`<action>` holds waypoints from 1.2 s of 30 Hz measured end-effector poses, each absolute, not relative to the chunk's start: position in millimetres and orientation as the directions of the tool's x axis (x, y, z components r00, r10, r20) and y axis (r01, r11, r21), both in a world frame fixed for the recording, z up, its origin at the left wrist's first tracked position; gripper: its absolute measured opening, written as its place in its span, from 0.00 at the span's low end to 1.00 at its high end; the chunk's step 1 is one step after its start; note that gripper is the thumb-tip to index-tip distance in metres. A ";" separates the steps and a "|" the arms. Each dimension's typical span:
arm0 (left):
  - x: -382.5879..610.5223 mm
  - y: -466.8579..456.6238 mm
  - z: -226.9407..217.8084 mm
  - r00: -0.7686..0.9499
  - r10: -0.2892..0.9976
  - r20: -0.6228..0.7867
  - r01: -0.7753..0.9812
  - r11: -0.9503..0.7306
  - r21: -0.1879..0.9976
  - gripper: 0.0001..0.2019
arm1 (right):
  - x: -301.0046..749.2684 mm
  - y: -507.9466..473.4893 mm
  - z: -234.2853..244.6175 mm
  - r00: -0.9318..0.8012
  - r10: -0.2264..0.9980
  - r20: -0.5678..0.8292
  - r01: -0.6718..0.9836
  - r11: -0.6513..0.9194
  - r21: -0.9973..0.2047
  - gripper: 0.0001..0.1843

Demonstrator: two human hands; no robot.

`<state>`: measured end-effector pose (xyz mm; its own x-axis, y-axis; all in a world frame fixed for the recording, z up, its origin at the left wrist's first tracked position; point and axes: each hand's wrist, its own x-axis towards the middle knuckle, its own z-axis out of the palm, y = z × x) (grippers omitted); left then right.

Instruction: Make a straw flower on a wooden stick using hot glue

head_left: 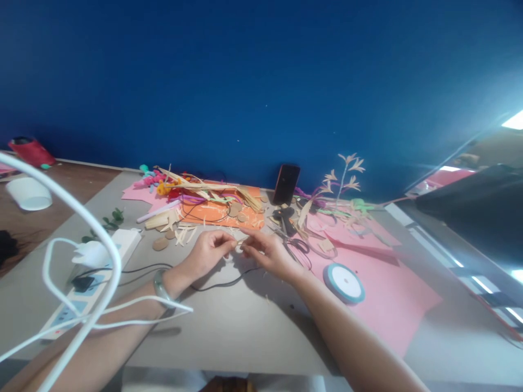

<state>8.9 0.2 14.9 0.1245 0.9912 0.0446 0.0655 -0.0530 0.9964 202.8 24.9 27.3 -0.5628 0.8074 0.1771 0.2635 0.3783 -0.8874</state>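
My left hand (212,249) and my right hand (267,251) meet over the middle of the grey table. The fingertips of both pinch a small pale strip (240,243), which looks like dried husk; its full shape is too small to make out. Just beyond them is orange paper (204,218) strewn with pale shreds. Scissors (300,245) lie to the right of my right hand. A flower stem (342,177) with pale, pointed petals stands at the back right.
A power strip (92,288) with cables is at left, and a white cable (110,250) loops across the near view. Pink paper (392,299) bears a tape roll (344,283). A phone (286,184) leans against the blue wall. Wooden discs (160,243) and colourful pipe cleaners (153,181) lie left.
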 end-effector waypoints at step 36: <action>8.5 -1.9 9.5 0.303 0.950 0.079 0.294 -0.172 0.940 0.08 | 206.2 23.5 34.8 -0.695 0.708 0.124 0.311 0.452 -0.836 0.28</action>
<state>8.5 -1.9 9.5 0.3033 0.9496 0.0789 0.2936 -0.1719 0.9404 206.2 23.5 34.8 -0.6947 0.7085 0.1242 0.3111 0.4516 -0.8362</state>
